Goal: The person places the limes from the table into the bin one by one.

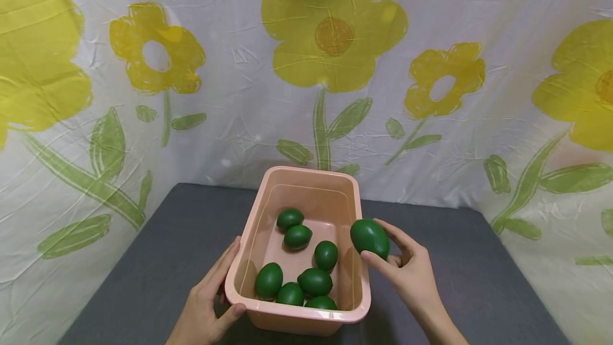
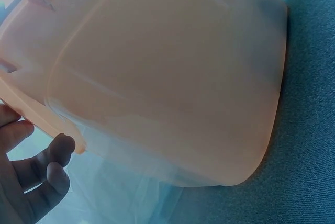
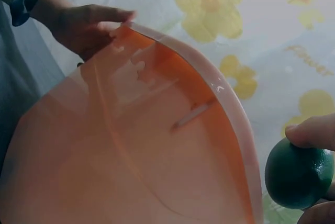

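A pink plastic bin [image 1: 306, 310] stands on the dark grey table, tilted slightly in the head view. Several glossy green limes [image 1: 269, 281] lie on its floor, most of them toward the near end. My left hand [image 1: 206, 294] grips the bin's rim at the near left corner, thumb at the front and fingers along the left side. In the left wrist view its fingertips [image 2: 62, 148] curl by the rim. My right hand [image 1: 407, 265] pinches a lime [image 1: 370, 238] between thumb and fingers, beside the right rim. That lime [image 3: 298, 174] appears just outside the rim in the right wrist view.
The dark grey tabletop [image 1: 158, 260] extends on both sides of the bin. Behind and beside it hangs a white cloth [image 1: 230, 95] printed with yellow flowers and green leaves. A dark band [image 3: 23, 5] circles the left wrist.
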A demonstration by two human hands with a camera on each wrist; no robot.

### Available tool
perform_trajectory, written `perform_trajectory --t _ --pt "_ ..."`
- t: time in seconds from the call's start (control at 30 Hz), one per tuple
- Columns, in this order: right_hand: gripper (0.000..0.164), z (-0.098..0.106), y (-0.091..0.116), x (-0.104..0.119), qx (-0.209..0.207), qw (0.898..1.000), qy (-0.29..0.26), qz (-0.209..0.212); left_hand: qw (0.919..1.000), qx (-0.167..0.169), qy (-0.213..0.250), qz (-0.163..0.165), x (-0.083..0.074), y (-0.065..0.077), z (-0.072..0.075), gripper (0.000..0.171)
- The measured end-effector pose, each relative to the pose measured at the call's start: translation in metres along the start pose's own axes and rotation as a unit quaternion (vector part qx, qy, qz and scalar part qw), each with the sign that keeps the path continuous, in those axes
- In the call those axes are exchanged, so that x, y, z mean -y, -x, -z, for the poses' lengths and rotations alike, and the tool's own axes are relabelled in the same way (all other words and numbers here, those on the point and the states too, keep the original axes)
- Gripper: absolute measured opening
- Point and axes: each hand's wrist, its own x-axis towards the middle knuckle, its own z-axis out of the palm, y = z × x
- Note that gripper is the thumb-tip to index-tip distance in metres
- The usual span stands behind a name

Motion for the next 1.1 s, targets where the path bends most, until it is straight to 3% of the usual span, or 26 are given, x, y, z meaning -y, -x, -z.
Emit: perform_trajectory --t 0.9,1.1 --pt "0.064 -0.018 -0.007 -0.005 0.037 0.999 -0.005 0.002 0.9999 0.01 0.002 0.009 0.0 -0.001 0.0 0.092" --pt "0.064 -0.02 -0.008 -0.007 0.046 0.999 -0.004 0.026 0.9995 0.018 0.015 0.02 -0.001 0.0 0.0 0.089"
